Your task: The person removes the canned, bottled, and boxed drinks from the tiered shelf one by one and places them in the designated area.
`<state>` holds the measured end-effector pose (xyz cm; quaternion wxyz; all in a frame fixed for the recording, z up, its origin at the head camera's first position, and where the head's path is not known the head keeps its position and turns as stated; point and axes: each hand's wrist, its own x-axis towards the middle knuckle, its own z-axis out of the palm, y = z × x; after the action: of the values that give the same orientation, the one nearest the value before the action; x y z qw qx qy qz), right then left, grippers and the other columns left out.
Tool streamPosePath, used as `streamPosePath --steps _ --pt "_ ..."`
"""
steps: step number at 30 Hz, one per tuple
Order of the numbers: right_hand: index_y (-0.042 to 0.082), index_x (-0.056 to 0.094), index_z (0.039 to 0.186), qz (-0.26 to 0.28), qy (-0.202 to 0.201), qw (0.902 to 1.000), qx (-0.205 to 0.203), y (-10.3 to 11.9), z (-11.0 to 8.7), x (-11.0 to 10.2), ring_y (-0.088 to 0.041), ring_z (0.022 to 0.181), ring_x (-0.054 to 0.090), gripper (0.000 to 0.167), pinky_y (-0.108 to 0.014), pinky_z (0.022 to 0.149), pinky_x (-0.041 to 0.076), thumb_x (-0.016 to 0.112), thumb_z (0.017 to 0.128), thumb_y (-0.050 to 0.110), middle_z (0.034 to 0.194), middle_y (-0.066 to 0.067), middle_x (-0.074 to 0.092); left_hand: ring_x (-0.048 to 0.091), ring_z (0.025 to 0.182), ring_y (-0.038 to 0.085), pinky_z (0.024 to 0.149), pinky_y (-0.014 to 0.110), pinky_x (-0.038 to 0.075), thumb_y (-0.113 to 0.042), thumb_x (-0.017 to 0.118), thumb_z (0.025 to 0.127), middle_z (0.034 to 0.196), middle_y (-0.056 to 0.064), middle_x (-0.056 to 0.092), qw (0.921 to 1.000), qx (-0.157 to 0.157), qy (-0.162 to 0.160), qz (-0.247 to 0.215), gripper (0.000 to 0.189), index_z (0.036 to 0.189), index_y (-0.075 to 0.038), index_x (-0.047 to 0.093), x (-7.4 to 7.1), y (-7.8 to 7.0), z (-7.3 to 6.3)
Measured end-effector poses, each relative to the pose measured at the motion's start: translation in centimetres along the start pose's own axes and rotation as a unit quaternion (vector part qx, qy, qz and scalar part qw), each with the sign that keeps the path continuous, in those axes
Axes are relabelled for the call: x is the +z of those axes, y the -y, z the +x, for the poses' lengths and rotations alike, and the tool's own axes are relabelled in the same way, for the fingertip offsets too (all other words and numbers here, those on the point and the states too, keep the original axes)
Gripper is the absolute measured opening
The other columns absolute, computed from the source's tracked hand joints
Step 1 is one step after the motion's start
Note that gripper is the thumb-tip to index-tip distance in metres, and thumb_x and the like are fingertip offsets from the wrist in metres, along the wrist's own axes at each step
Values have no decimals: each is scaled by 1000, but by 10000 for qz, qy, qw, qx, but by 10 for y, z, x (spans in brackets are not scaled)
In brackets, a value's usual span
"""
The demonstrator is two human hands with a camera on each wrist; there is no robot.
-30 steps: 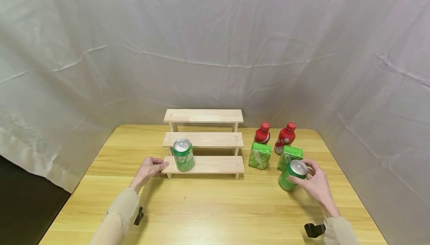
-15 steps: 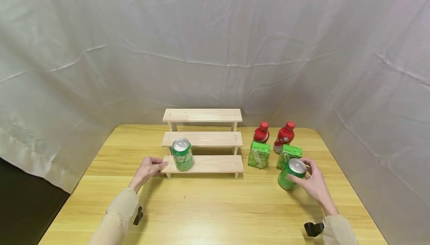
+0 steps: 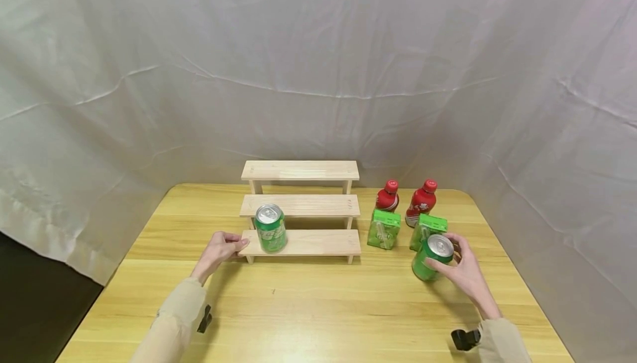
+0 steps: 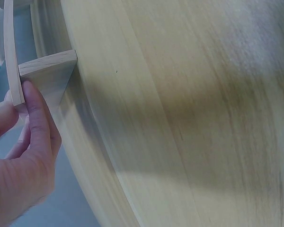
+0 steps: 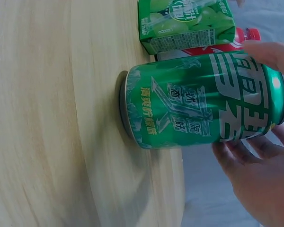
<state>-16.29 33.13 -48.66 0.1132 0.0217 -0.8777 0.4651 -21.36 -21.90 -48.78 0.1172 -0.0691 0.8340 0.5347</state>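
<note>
My left hand (image 3: 219, 251) pinches the left end of the lowest step of a three-tier wooden shelf (image 3: 318, 243). The left wrist view shows the thumb above the board and the fingers (image 4: 38, 118) under it. One green soda can (image 3: 271, 236) stands upright on that step, just right of this hand. On the right, my right hand (image 3: 465, 269) grips a second green soda can (image 5: 180, 101) around its upper part, thumb on one side and fingers on the other. That can is upright, its base right at the tabletop.
Two green juice boxes (image 3: 384, 230) stand right of the shelf, one directly behind the gripped can. Two red-capped bottles (image 3: 422, 203) stand behind the boxes. A grey curtain (image 3: 318, 75) encloses the wooden table (image 3: 308, 307) at the back and sides.
</note>
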Motion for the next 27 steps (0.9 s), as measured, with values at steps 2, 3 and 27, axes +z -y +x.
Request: streamPosePath --steps 2,3,27 --pt "-4 43 140 17 -264 9996 -120 2 0 1 13 107 40 72 -1 90 33 82 81 8 130 -20 54 67 89 20 89 42 62 -14 65 98 119 39 61 10000 -2 -10 10 50 127 23 49 1 0 0" --pt "-3 45 140 -11 -411 9990 -178 4 0 2 11 108 40 71 -4 91 33 83 81 8 129 -19 55 67 89 20 89 42 62 -14 64 98 119 39 61 10000 -2 -7 12 50 127 23 49 1 0 1" --pt "5 52 138 731 981 9783 -1674 134 41 131 -37 124 56 69 -56 105 48 85 79 18 136 -18 60 67 84 14 84 34 63 -12 64 98 121 40 60 10000 -1 1 -12 50 128 24 48 0 0 1"
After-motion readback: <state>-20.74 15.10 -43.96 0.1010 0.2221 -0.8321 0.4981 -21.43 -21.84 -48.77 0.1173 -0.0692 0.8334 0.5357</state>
